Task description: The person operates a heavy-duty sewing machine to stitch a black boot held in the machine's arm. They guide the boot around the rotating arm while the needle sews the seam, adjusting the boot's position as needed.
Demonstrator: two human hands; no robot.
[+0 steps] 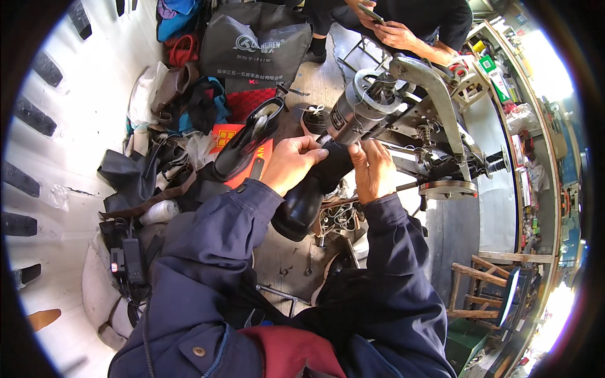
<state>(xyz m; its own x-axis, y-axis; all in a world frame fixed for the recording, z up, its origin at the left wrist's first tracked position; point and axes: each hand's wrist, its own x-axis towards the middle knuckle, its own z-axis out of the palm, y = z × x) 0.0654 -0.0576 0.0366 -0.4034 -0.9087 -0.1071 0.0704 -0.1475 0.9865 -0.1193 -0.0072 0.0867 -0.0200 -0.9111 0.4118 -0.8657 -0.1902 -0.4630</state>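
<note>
A black leather boot (pixel 300 206) hangs under the metal head of a hand-cranked sewing machine (pixel 357 110), its rounded toe pointing down toward me. My left hand (pixel 291 165) pinches the boot's upper edge from the left, thumb laid along the leather. On the other side my right hand (pixel 374 170) grips the same edge between thumb and curled fingers. Both hands are close below the machine's head, which hides the spot where leather and needle would meet. A second black boot (pixel 242 146) with a pale lining lies to the left of my left hand.
Behind the machine a seated person (pixel 403 38) holds a phone (pixel 370 14). The machine's handwheel (pixel 447 189) sticks out at right. A large black bag (pixel 252 47), leather scraps (pixel 135 179) and red packaging (pixel 258 165) crowd the left. A wooden stool (pixel 482 286) stands lower right.
</note>
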